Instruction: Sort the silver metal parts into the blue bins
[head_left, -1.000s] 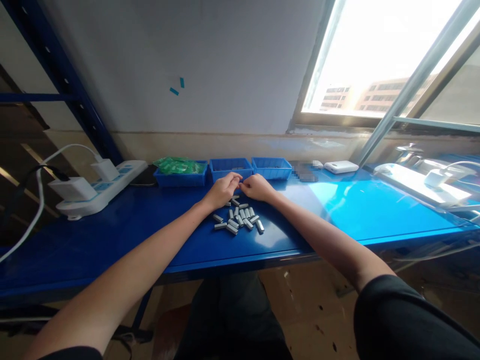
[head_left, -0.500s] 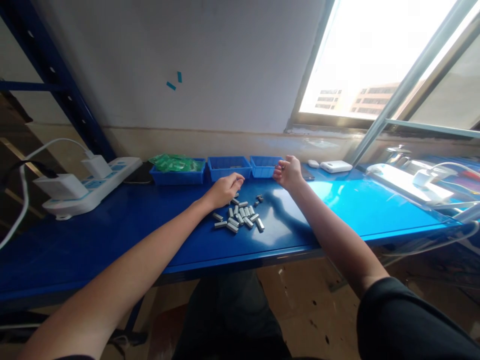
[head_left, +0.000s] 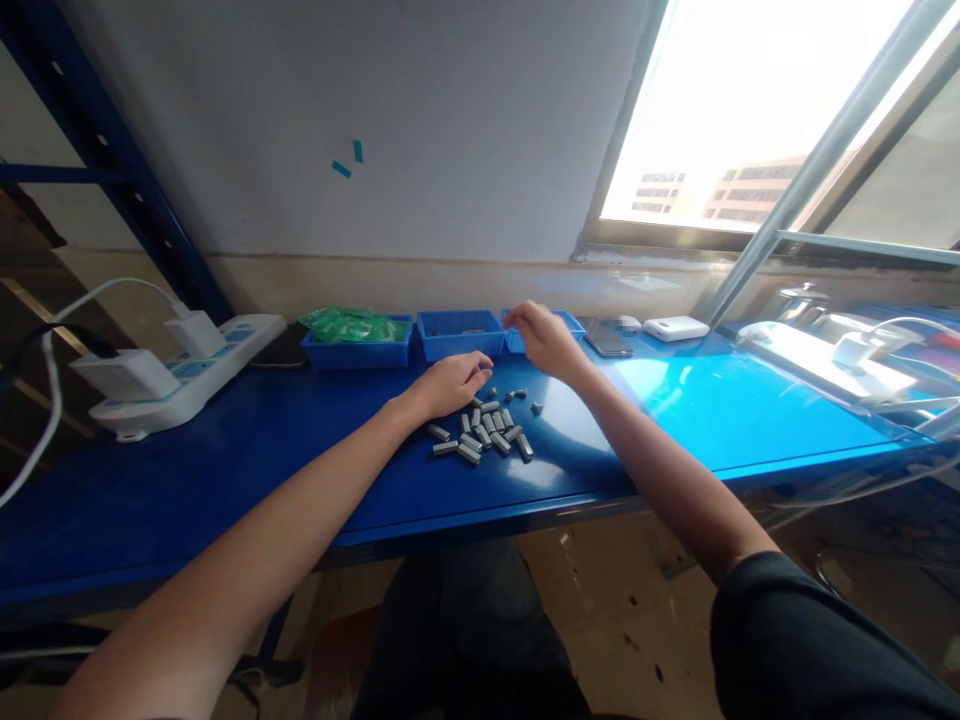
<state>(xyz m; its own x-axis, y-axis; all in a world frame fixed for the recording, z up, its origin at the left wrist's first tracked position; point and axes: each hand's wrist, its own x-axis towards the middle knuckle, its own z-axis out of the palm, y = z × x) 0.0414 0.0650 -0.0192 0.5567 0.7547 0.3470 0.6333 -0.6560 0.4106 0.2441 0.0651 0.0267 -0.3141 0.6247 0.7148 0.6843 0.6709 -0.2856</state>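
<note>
My left hand (head_left: pixel 452 383) rests low over the blue table, just behind a pile of hexagonal metal standoffs (head_left: pixel 484 430). Its fingers are stretched forward, the thumb apart, and I see nothing held. My right hand (head_left: pixel 546 340) is palm down at the right blue bin (head_left: pixel 574 324), covering much of it. The fingers bend toward the bin's left side and are blurred, so whether they hold anything is unclear. Between the hands and the pile lie several small metal screws (head_left: pixel 517 395), with one screw (head_left: pixel 537 407) farther right.
The middle blue bin (head_left: pixel 442 352) and a left bin (head_left: pixel 352 357) with green packets (head_left: pixel 349 325) stand along the wall. A phone (head_left: pixel 609 338) and a white case (head_left: pixel 676 329) lie at right. A power strip (head_left: pixel 202 385) with plugged-in chargers sits at left.
My right hand has swung left and turned palm down over the right bin. A screw now shows farther right on the table. My left hand's fingers have opened out a little.
</note>
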